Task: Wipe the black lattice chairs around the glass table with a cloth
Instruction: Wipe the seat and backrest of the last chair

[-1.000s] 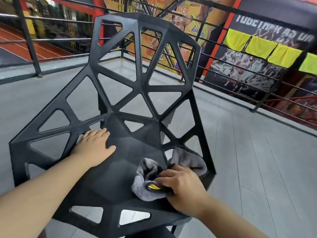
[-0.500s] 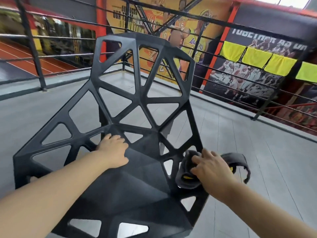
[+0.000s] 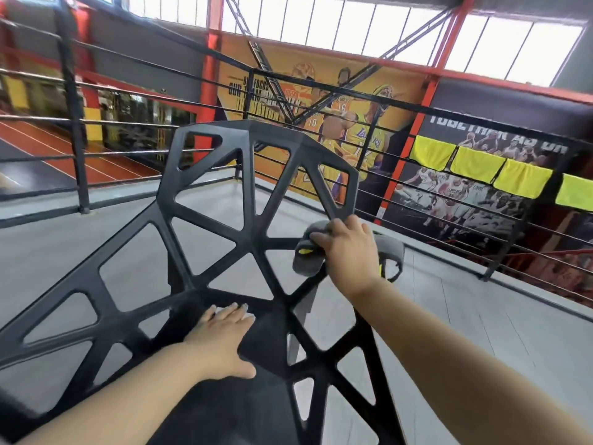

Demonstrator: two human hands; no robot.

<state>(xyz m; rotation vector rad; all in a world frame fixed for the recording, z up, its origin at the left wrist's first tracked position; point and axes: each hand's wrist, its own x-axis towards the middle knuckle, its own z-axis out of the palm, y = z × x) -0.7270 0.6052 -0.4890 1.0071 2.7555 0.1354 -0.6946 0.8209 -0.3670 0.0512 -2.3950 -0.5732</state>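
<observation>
Black lattice chair (image 3: 256,242) fills centre of view, seat toward camera. Right hand (image 3: 348,248) curled round grey cloth (image 3: 305,268), pressing it on right edge of backrest; cloth tail hangs behind hand. Left hand (image 3: 221,338) flat on seat, fingers straight, holding nothing. Yellow cloths (image 3: 478,163) draped on railing (image 3: 72,123) behind.
</observation>
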